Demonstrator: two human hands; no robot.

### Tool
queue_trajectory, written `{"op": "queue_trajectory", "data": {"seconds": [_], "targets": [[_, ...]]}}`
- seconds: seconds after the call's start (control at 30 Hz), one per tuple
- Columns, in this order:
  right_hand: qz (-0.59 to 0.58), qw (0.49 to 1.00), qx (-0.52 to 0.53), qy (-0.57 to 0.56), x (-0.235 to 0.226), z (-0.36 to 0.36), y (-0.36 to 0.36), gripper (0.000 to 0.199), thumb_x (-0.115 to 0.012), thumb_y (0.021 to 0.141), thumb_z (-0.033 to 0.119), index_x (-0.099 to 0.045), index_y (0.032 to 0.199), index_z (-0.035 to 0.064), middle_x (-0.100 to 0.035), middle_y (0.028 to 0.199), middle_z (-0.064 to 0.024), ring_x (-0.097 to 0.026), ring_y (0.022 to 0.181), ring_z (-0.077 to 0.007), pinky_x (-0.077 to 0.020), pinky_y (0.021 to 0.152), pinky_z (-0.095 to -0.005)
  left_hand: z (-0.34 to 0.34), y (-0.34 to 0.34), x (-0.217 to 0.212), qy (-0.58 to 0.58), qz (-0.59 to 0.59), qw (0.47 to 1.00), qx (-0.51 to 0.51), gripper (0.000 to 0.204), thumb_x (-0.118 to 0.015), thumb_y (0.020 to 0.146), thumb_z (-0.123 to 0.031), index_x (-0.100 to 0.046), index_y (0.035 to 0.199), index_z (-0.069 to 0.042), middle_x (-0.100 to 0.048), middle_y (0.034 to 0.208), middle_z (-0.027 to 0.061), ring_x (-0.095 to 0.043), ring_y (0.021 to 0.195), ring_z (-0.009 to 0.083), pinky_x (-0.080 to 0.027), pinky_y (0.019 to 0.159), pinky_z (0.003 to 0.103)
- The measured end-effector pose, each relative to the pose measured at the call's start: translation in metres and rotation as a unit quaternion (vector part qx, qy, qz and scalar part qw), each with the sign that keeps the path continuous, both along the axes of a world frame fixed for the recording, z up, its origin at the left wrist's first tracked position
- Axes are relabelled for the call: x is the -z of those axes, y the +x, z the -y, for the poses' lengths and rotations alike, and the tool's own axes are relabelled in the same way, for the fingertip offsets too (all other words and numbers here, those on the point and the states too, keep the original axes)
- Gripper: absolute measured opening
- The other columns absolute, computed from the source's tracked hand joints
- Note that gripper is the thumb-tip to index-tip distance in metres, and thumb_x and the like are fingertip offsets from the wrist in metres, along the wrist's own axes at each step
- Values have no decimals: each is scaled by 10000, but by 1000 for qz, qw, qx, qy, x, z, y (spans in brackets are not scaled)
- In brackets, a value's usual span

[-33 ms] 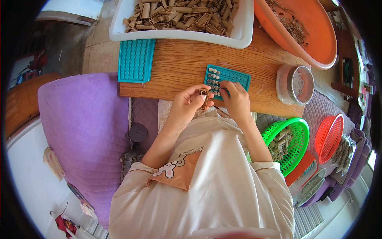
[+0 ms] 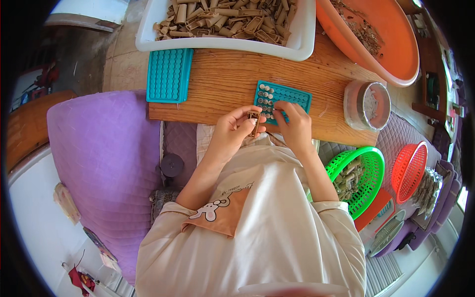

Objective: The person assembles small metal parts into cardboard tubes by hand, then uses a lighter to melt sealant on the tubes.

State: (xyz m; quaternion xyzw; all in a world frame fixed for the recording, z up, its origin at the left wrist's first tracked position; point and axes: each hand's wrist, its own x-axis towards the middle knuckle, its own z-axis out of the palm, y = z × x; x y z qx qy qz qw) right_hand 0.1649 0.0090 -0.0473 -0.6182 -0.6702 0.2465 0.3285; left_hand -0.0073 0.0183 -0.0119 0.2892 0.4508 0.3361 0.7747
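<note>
A small brown open plastic casing [image 2: 254, 119] is gripped between the thumb and fingers of my left hand [image 2: 236, 127], just off the table's near edge. My right hand [image 2: 295, 124] is over the near side of a teal tray [image 2: 296, 95] of round pockets. Its thumb and forefinger are pinched together, and whatever lies between them is too small to name. Small round silvery pieces [image 2: 266, 94] fill pockets on the tray's left side, and bare pockets show to their right. My fingers hide part of the tray's near edge.
A white bin [image 2: 225, 43] of similar brown casings is at the far side of the wooden table [image 2: 222, 74]. A second teal tray [image 2: 169, 74] lies left. To the right are an orange basin [image 2: 396, 49], a round container [image 2: 366, 106], a green basket [image 2: 371, 188] and a red basket [image 2: 410, 168].
</note>
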Motion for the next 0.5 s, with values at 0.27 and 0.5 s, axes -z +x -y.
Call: {"op": "queue_trajectory", "data": {"seconds": [0.27,0.5], "targets": [[-61,978,-28,196,-46,7,-20,197,-657,621,-55,-557,777,12,-610,742,-90,-599,646,-193,-485,545,-265,6,9,-7,28,-4,1000,9,259,-459,837,-16,-472,1091,33,-576,898,62,-560,767,82,-469,673,201],[-18,979,-62,195,-38,10,-13,192,-617,643,-65,-565,812,9,-610,756,-80,-599,676,-202,-490,582,-272,3,17,-3,74,-40,995,53,240,-460,837,-7,-473,1072,44,-569,841,43,-552,757,72,-466,662,198]]}}
